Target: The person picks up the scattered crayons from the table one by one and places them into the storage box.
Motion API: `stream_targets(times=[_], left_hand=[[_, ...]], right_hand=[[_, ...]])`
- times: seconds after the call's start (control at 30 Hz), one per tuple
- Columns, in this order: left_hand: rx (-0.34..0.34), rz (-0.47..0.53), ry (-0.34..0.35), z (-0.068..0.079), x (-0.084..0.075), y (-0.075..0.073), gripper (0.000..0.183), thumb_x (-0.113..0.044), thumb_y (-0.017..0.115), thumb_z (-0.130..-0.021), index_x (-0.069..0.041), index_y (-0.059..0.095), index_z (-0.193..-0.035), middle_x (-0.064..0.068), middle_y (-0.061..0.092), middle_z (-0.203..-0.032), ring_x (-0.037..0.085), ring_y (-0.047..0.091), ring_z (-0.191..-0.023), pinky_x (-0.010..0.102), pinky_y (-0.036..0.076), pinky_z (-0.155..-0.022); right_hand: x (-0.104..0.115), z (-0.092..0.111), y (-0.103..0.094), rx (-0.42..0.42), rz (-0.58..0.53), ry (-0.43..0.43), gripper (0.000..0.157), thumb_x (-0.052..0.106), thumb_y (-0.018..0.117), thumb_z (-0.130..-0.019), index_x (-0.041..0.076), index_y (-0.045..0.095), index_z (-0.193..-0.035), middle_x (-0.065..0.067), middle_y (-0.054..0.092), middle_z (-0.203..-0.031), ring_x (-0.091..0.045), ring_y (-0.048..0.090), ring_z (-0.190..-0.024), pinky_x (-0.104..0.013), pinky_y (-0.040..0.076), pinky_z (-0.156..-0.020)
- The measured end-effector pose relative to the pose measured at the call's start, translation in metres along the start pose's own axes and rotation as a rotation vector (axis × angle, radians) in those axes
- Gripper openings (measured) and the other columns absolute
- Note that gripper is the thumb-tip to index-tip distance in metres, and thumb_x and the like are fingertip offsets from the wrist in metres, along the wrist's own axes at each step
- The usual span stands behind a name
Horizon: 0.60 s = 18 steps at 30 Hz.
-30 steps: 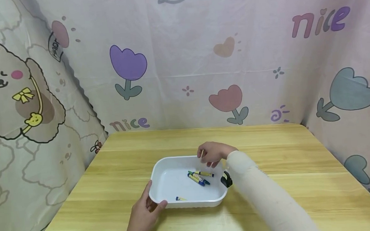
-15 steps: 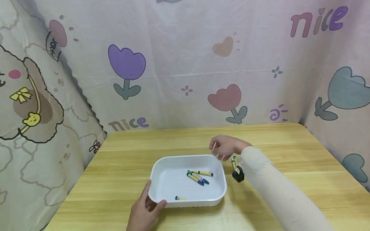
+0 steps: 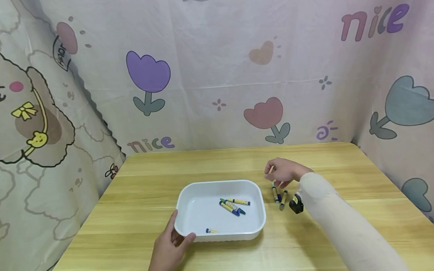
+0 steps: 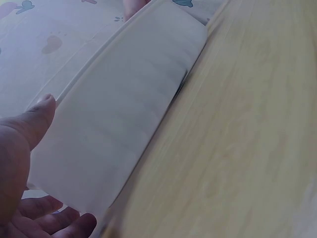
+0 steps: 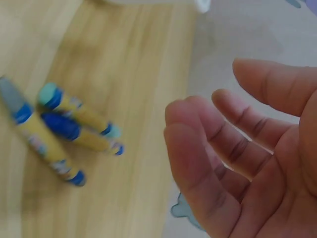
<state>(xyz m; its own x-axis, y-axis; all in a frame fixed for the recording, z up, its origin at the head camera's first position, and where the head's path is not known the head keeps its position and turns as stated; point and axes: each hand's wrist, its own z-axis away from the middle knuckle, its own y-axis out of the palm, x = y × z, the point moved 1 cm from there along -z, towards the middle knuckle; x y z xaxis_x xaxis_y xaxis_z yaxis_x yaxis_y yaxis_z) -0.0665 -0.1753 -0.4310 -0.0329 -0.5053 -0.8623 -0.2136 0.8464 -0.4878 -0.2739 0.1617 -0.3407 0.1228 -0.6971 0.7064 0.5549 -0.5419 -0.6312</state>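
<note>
My left hand (image 3: 168, 247) grips the near left corner of a white plastic tray (image 3: 226, 236). In the left wrist view its thumb lies against the tray wall (image 4: 114, 109), with fingers curled at the end. Several crayons (image 3: 230, 209) with yellow wrappers lie in a loose group inside, and another crayon (image 3: 211, 231) is partly hidden by the near wall. My right hand (image 3: 285, 171) hovers right of the tray above three crayons (image 3: 284, 200) on the table. In the right wrist view, the loosely bent fingers hold nothing; a grey crayon (image 5: 44, 141) lies beside teal and blue ones.
The wooden table (image 3: 133, 221) bears the tray near its middle. Behind it hangs a patterned cloth (image 3: 206, 70), and another cloth covers the left side. A black wrist camera (image 3: 296, 204) sits on the right wrist, close to the loose crayons.
My right hand has moved right, from above the tray to beyond its right edge. Crayons on the table have come into view beneath it. The left hand and tray stay put.
</note>
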Motion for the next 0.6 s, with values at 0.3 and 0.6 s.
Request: stream_targets(times=[0.3,0.6], left_hand=[[-0.003,0.011,-0.012,-0.001,0.004,0.001,0.087,-0.031,0.074,-0.088,-0.002,0.023,-0.153,0.031,0.047,-0.137,0.040,0.057,-0.117,0.036,0.055,-0.090],[-0.007,0.004,-0.008,0.000,0.002,0.000,0.087,-0.031,0.074,-0.088,-0.001,0.024,-0.152,0.032,0.047,-0.136,0.041,0.057,-0.116,0.036,0.055,-0.090]], right_hand=[[-0.026,0.006,0.004,-0.009,-0.019,0.092,0.022,0.013,0.059,-0.096,0.000,0.053,-0.112,-0.014,0.058,-0.086,-0.020,0.056,-0.067,-0.034,0.059,-0.061],[-0.048,0.014,0.009,-0.022,-0.049,0.179,0.023,0.010,0.064,-0.092,0.001,0.052,-0.110,-0.007,0.054,-0.073,-0.013,0.045,-0.055,-0.023,0.050,-0.051]])
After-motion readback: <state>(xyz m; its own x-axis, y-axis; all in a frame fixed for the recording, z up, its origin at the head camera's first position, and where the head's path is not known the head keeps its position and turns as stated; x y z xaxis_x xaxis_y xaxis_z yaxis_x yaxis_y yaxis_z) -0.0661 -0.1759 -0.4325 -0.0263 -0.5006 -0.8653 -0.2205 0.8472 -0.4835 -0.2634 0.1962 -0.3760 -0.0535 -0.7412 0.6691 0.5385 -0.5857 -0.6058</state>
